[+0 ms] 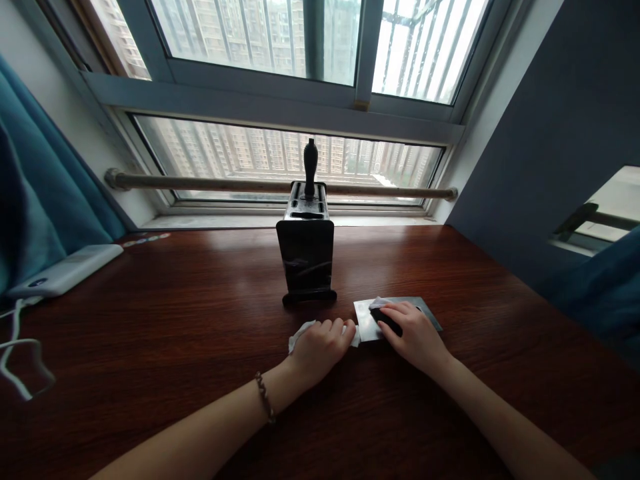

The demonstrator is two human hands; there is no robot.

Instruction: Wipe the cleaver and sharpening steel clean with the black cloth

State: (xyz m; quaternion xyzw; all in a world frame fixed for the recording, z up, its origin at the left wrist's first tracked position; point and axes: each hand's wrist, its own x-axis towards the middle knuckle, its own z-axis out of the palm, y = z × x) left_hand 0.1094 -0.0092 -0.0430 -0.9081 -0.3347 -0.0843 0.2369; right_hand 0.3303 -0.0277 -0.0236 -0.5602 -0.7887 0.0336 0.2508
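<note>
The cleaver (420,308) lies flat on the dark wooden table (175,320). Its broad rectangular blade is shiny and catches the pale light from the window, so it reads almost white at the end towards the left hand and grey beyond the right one. The right hand (413,337) rests on top of it, fingers curled down around its dark grip, and the blade sticks out from under the knuckles on both sides.

Just beside that hand, the left hand (323,347) is balled into a fist around a white cloth (300,333). Crumpled ends of the cloth poke out at both sides of the fist, and the end nearer the right hand touches the edge of the blade. There is a beaded bracelet (265,398) on the left wrist.

Straight beyond the two hands and close to them stands one black knife block (306,257), with a single dark handle (311,163) sticking up from its slots.

Well off to the far side of the left hand lie one white power bank (70,269) and one white cable (17,350).

That makes one cleaver, one cloth, one block and two hands.
</note>
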